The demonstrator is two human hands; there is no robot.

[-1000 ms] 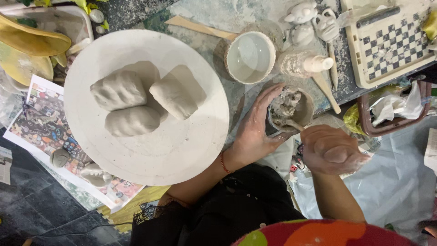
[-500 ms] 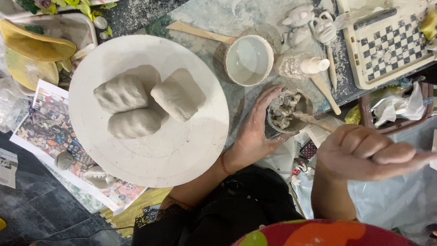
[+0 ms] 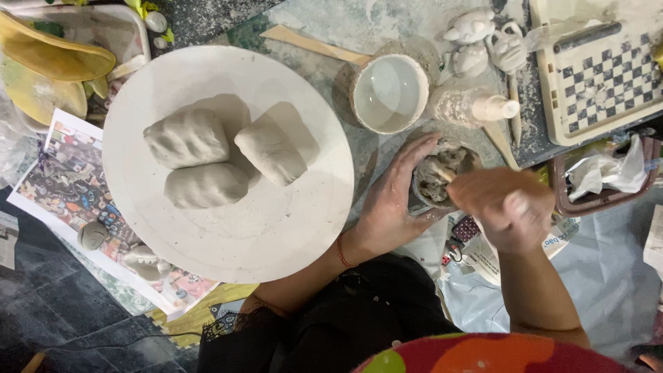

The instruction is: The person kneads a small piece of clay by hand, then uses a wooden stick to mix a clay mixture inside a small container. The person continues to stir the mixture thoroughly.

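My left hand (image 3: 390, 200) curls around the left side of a small round cup (image 3: 442, 173) filled with lumpy grey clay slip. Blurred with motion, my right hand (image 3: 504, 207) hovers just right of the cup, closed on a thin stick (image 3: 445, 174) whose tip dips into the slip. To the left lies a large round white board (image 3: 207, 242) carrying three grey clay lumps (image 3: 186, 138), (image 3: 206, 185), (image 3: 271, 148).
A white bowl (image 3: 388, 93) and a small spray bottle (image 3: 476, 107) stand beyond the cup. Clay figurines (image 3: 483, 38), a checkered tray (image 3: 601, 76), wooden tools (image 3: 311, 43), a tray of tissue (image 3: 601, 176), printed papers (image 3: 62, 186) and yellow moulds (image 3: 48, 62) surround the work area.
My right hand swung out to the right with the stick, then came back over the cup with the tip in the slip. My left hand stayed on the cup.
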